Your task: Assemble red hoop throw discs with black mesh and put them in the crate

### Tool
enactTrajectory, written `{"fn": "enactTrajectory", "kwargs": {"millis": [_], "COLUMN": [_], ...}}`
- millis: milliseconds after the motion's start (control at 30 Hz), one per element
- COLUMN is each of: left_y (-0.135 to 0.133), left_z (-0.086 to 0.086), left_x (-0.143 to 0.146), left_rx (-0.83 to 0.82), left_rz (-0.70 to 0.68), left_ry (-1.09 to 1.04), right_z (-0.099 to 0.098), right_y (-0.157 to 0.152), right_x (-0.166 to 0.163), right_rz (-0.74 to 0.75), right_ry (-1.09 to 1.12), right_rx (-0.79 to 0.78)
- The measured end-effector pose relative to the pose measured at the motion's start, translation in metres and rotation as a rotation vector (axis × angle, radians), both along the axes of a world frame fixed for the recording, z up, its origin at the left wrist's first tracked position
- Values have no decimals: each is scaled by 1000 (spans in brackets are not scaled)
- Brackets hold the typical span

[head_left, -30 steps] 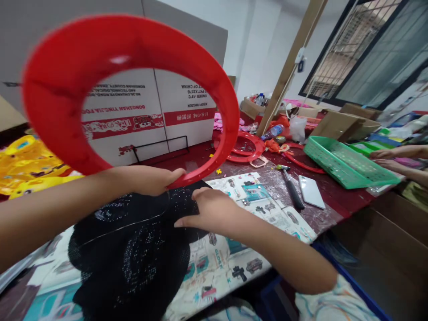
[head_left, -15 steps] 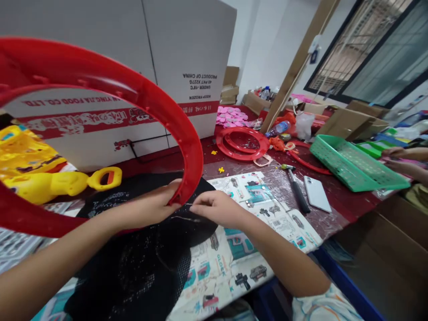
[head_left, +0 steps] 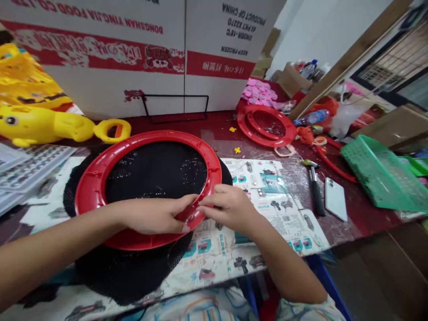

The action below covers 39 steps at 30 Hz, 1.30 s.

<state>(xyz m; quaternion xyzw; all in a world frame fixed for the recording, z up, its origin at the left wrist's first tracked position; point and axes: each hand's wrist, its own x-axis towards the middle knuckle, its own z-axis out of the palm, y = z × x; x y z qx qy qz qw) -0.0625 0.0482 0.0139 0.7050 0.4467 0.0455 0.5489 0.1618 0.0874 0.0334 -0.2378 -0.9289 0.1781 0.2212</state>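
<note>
A large red plastic ring lies flat on black mesh netting spread over printed toy sheets on the table. My left hand grips the ring's near right rim, fingers wrapped over it. My right hand pinches the same stretch of rim from the right, fingertips closed and touching the left hand's fingertips. The netting shows through the ring's opening and spills out beneath its near edge.
Yellow toy guns lie at the left. A big white carton stands behind. More red rings, a hammer, a white phone and a green basket sit at the right. Pink pieces are heaped farther back.
The red ring came down from upright in front of my face to lie flat on the black netting. Both hands moved together onto its near right rim.
</note>
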Motion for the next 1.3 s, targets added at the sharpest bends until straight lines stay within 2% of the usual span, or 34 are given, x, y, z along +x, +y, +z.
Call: {"fn": "enactTrajectory", "kwargs": {"millis": [200, 400, 500, 633, 833, 1000, 1133, 1300], "left_y": [-6, -26, -31, -31, -29, -29, -29, -30], "left_z": [8, 12, 9, 1, -14, -16, -16, -21], "left_x": [14, 22, 24, 25, 20, 18, 19, 19], "left_rx": [-110, -7, 60, 101, 108, 115, 139, 191], "left_rz": [53, 226, 278, 266, 272, 302, 309, 276], "left_ry": [96, 99, 112, 170, 104, 112, 78, 132], "right_z": [-14, -14, -14, -17, -24, -25, -22, -17], "right_y": [1, 2, 1, 0, -3, -5, -7, -13], "right_x": [5, 3, -1, -7, -10, -13, -16, -18], "right_rz": [60, 110, 103, 108, 98, 26, -59, -192], "right_ry": [-48, -58, -46, -67, -39, -43, -42, -116], "right_rx": [56, 192, 148, 78, -18, -149, -209, -264]}}
